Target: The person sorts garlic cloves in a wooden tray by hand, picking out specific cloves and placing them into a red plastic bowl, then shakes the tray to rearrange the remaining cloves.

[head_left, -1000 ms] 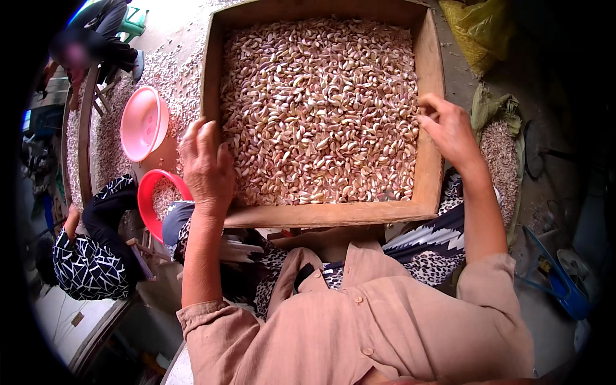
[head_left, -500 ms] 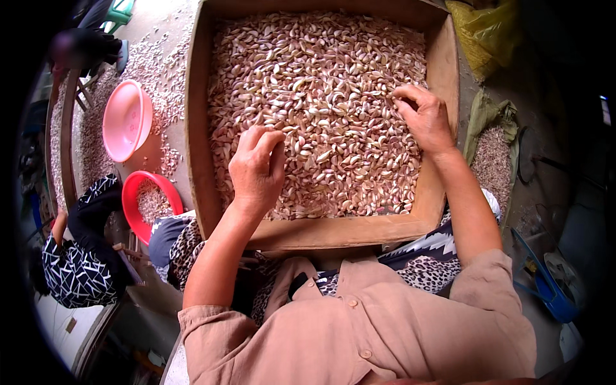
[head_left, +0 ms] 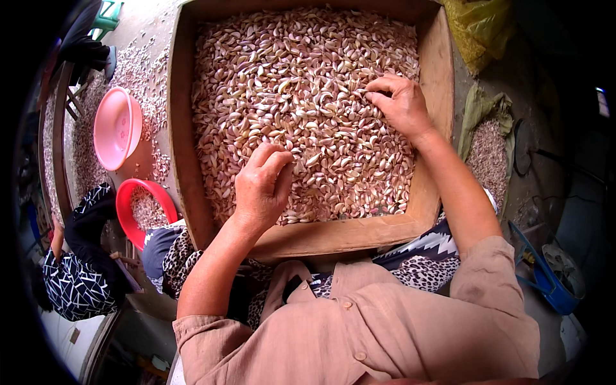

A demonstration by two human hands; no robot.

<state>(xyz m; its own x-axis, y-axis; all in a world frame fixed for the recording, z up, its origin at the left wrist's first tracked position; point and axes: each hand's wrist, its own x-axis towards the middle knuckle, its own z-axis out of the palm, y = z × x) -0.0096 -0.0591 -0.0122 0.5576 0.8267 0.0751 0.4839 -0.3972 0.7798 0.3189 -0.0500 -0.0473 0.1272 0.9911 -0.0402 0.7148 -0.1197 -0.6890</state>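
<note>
Purplish-white garlic cloves (head_left: 308, 128) lie in a thick layer inside a square wooden tray (head_left: 333, 237) in front of me. My left hand (head_left: 263, 186) hovers low over the near left part of the cloves. Its fingers are curled in toward the thumb, and whatever they may hold is hidden. Farther off, my right hand (head_left: 401, 106) reaches over the tray's right side to the cloves. Thumb and forefinger come together there in a pinch, with the tips close to single cloves; I cannot make out what is between them.
Left of the tray stand a pink basin (head_left: 117, 128) and a red basin (head_left: 146, 208) with cloves in it. A co-worker in a patterned sleeve (head_left: 80, 282) sits at the left. On the right are a yellow sack (head_left: 478, 35), an opened green sack (head_left: 484, 109) and a blue chair-like frame (head_left: 558, 289).
My right hand has moved left over the cloves, away from the tray's right wall. The left hand has shifted slightly right and nearer to me. The whole view has shifted a little.
</note>
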